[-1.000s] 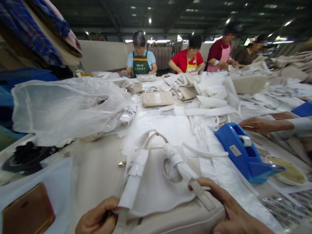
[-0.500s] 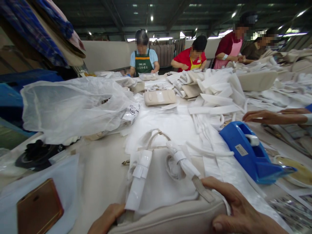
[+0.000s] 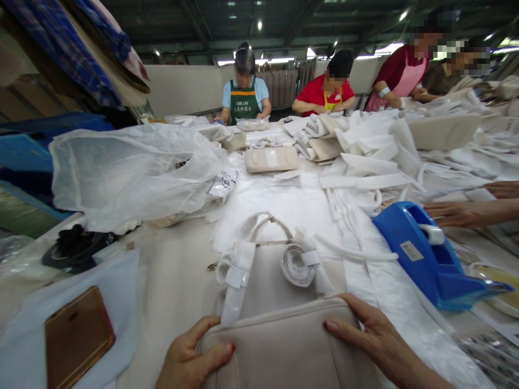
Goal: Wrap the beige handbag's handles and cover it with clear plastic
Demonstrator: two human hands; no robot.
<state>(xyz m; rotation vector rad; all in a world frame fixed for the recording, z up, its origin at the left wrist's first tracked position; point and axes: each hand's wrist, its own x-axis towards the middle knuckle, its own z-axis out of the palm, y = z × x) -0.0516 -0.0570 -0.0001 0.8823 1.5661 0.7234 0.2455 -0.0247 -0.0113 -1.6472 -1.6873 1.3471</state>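
A beige handbag (image 3: 284, 346) lies at the bottom centre, gripped at its two upper corners. My left hand (image 3: 192, 351) is closed on the left corner, its thumb on the front panel. On the right corner, my right hand (image 3: 375, 337) is closed likewise, thumb on the front and fingers behind the edge. Beyond the bag's edge lies a strap wrapped in white film (image 3: 237, 278). A coiled, wrapped strap (image 3: 300, 265) sits to its right. A thin beige handle loop (image 3: 271, 220) arches behind them. The bag's lower part is outside the picture.
To the right stands a blue tape dispenser (image 3: 425, 259); a co-worker's hand (image 3: 458, 213) is behind it. A brown phone (image 3: 79, 337) lies at left. A clear plastic bag (image 3: 133, 173), a flat beige bag (image 3: 271, 159) and heaped white wrapping (image 3: 373, 146) lie farther back, where several people work.
The handbag's front panel has tipped up into fuller view, with both thumbs now on it. The right wrapped strap has dropped behind the edge, leaving the coil more exposed.
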